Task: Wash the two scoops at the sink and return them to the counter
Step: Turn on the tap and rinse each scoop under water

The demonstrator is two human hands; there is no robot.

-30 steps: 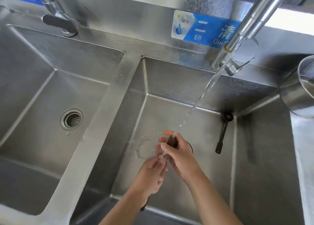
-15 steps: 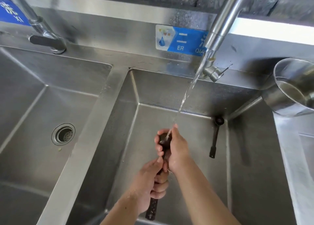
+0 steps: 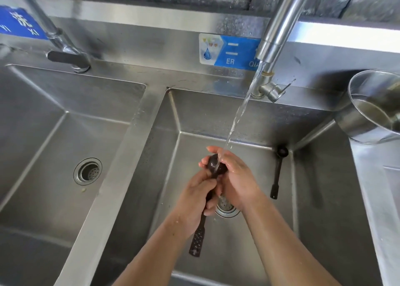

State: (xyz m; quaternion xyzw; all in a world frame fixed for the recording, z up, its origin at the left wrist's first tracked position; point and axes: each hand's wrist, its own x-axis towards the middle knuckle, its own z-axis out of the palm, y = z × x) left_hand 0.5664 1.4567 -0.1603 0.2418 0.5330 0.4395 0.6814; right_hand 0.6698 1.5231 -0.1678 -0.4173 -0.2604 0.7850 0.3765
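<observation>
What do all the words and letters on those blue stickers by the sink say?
"二" with "ER" under it: on the middle blue sticker on the steel wall behind the sink.
"QIA": on the same sticker; the rest is hidden behind the faucet.
"洗" with "XI" under it: on the left blue sticker.
Letters at that sticker's far left edge: cut off, unreadable.
Tiny print above the water drop picture: too small to read.

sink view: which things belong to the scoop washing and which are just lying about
In the job: dark scoop gripped by left hand and right hand; second scoop on the basin floor; running tap; right basin.
Lying about: metal pot; left basin; left tap; blue label.
</observation>
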